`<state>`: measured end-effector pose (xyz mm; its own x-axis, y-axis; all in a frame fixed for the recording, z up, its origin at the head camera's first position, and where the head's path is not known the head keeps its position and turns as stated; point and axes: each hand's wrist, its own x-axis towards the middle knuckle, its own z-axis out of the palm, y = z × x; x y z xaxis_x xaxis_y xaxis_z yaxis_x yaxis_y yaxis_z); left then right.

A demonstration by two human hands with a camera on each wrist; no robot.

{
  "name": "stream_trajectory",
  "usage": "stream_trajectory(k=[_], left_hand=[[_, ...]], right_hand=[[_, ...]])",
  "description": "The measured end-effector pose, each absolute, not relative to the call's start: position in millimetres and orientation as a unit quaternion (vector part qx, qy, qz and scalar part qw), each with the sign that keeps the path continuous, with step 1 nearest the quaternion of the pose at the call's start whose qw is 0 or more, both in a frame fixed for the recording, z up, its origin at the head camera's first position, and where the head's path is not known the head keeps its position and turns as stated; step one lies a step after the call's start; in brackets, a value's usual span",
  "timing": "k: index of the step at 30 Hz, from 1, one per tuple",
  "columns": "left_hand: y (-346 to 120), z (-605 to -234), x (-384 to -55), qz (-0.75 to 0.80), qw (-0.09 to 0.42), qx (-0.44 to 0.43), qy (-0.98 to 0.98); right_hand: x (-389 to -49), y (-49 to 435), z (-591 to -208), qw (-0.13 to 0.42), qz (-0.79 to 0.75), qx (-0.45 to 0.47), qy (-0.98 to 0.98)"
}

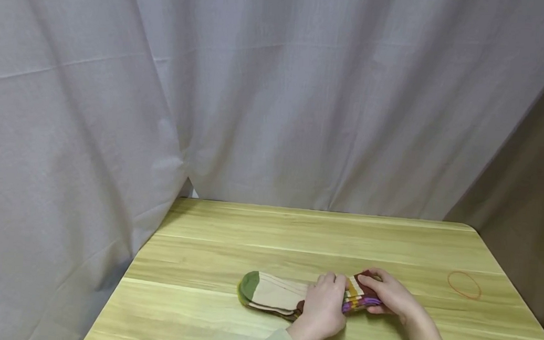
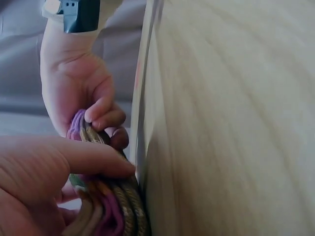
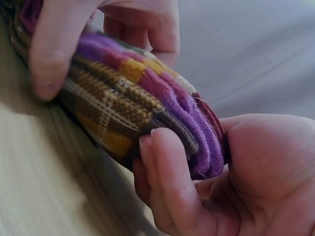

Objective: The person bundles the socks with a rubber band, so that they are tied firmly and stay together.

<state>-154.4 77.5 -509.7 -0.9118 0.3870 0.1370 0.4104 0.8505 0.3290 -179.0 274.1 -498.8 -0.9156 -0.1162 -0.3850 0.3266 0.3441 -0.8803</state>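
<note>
A stack of socks [image 1: 279, 291] lies along the table, its cream foot and green toe on the left. My left hand [image 1: 324, 304] grips the stack around its middle, hiding part of it. At the cuff end, my right hand [image 1: 392, 294] holds the layers between thumb and fingers. From the right wrist the cuffs [image 3: 194, 123] show as brown plaid, purple and dark red layers, with the right fingers [image 3: 172, 182] curled against the plaid side. The left wrist view shows the folded edges [image 2: 115, 211] beneath the left index finger.
An orange rubber band [image 1: 464, 285] lies on the wooden table [image 1: 230, 230] to the right of the hands. Grey curtains [image 1: 276, 112] hang behind the table and at its left. A darker curtain [image 1: 530, 209] borders the right side.
</note>
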Motion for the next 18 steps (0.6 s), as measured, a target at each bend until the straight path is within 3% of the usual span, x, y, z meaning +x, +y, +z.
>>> stream_trajectory(k=[7,11,18], left_hand=[[62,-511,-161,-0.294,0.045,-0.211,-0.931],[56,-511,-162,-0.37,0.028,-0.198,-0.907],[50,-515,-167,-0.451,-0.018,-0.168,-0.877]], right_hand=[[-179,278,-500,0.177,-0.563,0.072,0.804],[-180,290,-499,0.145,-0.537,0.081,0.827],[-182,361,-495,0.089,-0.394,0.044,0.914]])
